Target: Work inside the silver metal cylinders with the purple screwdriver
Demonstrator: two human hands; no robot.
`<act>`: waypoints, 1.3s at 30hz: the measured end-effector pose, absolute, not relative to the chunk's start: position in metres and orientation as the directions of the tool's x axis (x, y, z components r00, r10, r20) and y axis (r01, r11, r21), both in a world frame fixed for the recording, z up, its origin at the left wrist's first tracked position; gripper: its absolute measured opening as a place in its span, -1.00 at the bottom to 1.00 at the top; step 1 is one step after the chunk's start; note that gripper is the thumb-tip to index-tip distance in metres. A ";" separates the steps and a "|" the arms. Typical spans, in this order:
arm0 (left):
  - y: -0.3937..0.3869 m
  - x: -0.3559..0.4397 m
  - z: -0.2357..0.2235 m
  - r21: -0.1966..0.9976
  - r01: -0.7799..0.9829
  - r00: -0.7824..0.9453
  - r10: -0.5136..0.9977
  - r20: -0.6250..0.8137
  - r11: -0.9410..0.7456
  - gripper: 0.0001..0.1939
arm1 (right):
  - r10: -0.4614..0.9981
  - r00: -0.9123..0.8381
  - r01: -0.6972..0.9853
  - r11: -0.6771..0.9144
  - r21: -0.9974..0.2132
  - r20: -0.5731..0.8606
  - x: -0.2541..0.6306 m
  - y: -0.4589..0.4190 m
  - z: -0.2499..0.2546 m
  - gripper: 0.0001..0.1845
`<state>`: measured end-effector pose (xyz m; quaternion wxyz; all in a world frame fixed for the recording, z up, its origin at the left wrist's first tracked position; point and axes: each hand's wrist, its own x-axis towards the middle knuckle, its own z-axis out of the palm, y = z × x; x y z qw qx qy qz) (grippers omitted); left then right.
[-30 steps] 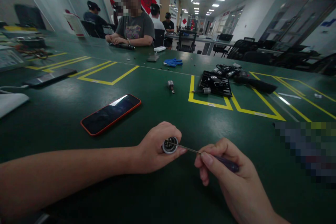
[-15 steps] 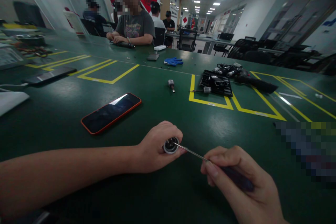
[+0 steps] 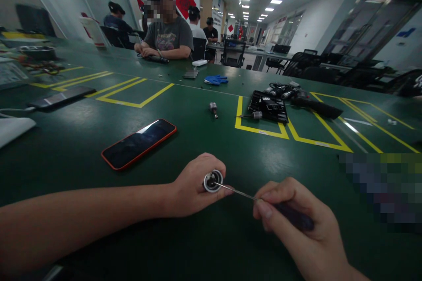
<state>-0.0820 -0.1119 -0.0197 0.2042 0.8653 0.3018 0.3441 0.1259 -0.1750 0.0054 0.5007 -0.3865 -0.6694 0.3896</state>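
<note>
My left hand is wrapped round a small metal cylinder, whose open, silver-rimmed end faces me. Dark and light parts show inside it, too small to name. In my right hand is a screwdriver with a dark handle and a thin metal shaft. Its tip reaches into the cylinder's opening, and my thumb and fingers pinch it where shaft meets handle. Further off on the green table lies a small silver part with a narrow end.
An orange-edged phone lies to the left. Right of centre are a black tool case, another screwdriver and dark cables. A blue glove lies farther back. Across the table sits a person.
The view has shifted slightly. The screwdriver and my right hand have moved a little left, and the cylinder's open end is turned slightly. Both grips stay the same.
</note>
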 end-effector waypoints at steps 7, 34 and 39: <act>-0.120 -0.079 -0.015 0.554 0.404 0.569 0.674 0.471 -0.728 -0.76 | 0.986 -0.162 -0.374 -0.028 -0.927 0.035 0.136 -0.170 0.019 -0.84; 0.000 0.096 0.000 0.018 0.778 0.545 0.689 0.478 -0.628 -0.70 | 0.985 -0.167 -0.522 -0.045 -0.852 0.050 0.172 -0.166 0.037 -0.85; 0.020 0.118 -0.006 -0.062 0.774 0.584 0.673 0.454 -0.630 -0.70 | 0.984 -0.174 -0.528 -0.055 -0.847 0.044 0.176 -0.161 0.035 -0.86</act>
